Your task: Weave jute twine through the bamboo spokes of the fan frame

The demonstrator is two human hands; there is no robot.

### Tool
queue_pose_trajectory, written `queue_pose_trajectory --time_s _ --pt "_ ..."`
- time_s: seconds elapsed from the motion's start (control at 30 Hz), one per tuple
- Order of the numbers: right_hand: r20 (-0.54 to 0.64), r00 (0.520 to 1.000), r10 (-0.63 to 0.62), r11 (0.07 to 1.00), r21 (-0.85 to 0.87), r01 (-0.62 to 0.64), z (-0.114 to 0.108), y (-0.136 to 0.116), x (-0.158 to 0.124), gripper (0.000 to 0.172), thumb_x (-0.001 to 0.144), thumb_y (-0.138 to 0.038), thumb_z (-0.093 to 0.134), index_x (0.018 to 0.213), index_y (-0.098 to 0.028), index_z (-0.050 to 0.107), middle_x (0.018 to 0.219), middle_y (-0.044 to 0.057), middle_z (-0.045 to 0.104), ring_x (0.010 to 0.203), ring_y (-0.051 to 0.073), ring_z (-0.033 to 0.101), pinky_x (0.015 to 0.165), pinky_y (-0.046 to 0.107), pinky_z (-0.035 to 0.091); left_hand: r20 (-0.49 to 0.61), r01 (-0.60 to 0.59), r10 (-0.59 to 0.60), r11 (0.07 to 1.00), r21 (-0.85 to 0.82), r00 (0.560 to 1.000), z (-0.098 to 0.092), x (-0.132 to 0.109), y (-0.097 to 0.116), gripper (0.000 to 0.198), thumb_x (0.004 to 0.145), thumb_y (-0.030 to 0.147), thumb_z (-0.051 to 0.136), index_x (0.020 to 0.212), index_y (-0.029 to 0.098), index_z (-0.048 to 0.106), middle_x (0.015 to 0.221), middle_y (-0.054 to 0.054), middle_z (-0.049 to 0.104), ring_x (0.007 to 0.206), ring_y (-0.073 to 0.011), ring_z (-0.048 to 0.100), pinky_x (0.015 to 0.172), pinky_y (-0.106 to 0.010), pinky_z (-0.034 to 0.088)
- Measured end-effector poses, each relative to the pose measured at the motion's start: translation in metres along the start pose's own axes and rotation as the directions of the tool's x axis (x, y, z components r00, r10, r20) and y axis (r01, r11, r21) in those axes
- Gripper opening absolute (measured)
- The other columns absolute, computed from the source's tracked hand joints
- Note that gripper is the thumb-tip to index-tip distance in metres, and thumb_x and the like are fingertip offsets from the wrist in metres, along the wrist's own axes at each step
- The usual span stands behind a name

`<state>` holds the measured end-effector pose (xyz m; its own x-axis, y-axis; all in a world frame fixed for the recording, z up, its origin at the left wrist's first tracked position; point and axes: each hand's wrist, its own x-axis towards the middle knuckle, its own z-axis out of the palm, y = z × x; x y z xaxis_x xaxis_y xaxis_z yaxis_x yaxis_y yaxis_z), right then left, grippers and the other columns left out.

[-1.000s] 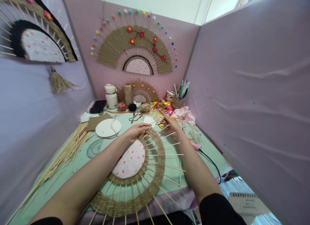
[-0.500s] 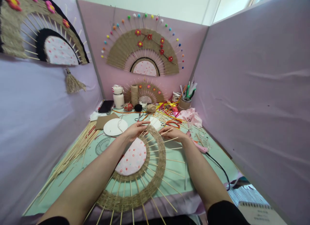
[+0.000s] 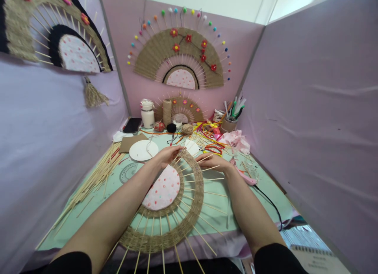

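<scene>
A half-woven fan [image 3: 165, 211] of twine on thin wooden sticks lies flat on the counter [image 3: 254, 195], its far tip under both hands. The left hand [image 3: 167, 155] rests fingers loosely spread on the rim; the right hand [image 3: 212, 161] lies flat across stick ends, pinching nothing visible. Light and springy, likely snappable, it seems best held by the woven band. Sticks radiate outward; its long axis runs near-left to far-right.
</scene>
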<state>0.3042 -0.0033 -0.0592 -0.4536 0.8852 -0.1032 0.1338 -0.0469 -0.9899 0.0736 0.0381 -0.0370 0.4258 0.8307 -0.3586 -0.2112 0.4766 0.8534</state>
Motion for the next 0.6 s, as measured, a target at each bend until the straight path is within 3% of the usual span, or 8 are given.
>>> queue_pose_trajectory --time_s 0.2,0.3,0.4,0.5,0.6 --pt "0.027 0.999 -0.024 0.999 -0.038 0.025 -0.003 -0.001 0.000 0.033 0.063 -0.037 0.076 0.088 -0.015 0.073 0.069 0.001 0.064 0.056 0.010 0.047 0.050 0.021 0.031 -0.039 -0.007 0.009 0.999 0.041 0.999 0.000 -0.001 0.003 0.012 0.072 0.023 0.072 0.077 0.012 0.069 0.058 -0.001 0.064 0.044 -0.0068 0.052 0.038 -0.016 0.033" --pt "-0.002 0.999 -0.052 0.998 -0.033 0.052 -0.006 0.002 0.002 0.031 0.067 -0.038 0.073 0.087 -0.014 0.072 0.058 -0.002 0.056 0.051 0.008 0.042 0.048 0.021 0.026 -0.068 -0.023 0.026 0.998 0.051 0.997 -0.003 -0.002 0.005 0.012 0.069 0.022 0.073 0.074 0.013 0.067 0.056 0.001 0.063 0.043 -0.0066 0.051 0.038 -0.017 0.031" --pt "-0.168 0.983 -0.075 0.994 0.072 0.088 -0.010 0.007 0.008 0.028 0.066 -0.039 0.073 0.080 -0.015 0.070 0.052 -0.004 0.049 0.048 0.007 0.039 0.047 0.021 0.025 -0.093 -0.029 0.034 0.998 0.062 0.995 -0.005 -0.003 0.006 0.012 0.067 0.020 0.073 0.074 0.013 0.067 0.056 0.001 0.063 0.042 -0.0063 0.050 0.037 -0.017 0.030" --pt "-0.371 0.925 -0.089 0.968 0.188 0.168 -0.011 0.009 0.014 0.029 0.061 -0.040 0.076 0.072 -0.016 0.066 0.056 -0.003 0.051 0.049 0.007 0.040 0.048 0.022 0.027 -0.106 -0.026 0.034 0.997 0.072 0.994 -0.005 -0.003 0.005 0.011 0.066 0.020 0.073 0.073 0.013 0.067 0.055 0.000 0.062 0.041 -0.0066 0.049 0.037 -0.017 0.030" --pt "-0.484 0.867 -0.117 0.938 0.232 0.256 -0.011 0.007 0.018 0.032 0.059 -0.043 0.077 0.071 -0.017 0.064 0.059 -0.003 0.051 0.051 0.008 0.041 0.050 0.023 0.030 -0.108 -0.012 0.021 0.997 0.080 0.994 -0.004 -0.003 0.004 0.012 0.066 0.020 0.073 0.072 0.012 0.068 0.055 0.000 0.062 0.041 -0.0074 0.050 0.036 -0.018 0.030"
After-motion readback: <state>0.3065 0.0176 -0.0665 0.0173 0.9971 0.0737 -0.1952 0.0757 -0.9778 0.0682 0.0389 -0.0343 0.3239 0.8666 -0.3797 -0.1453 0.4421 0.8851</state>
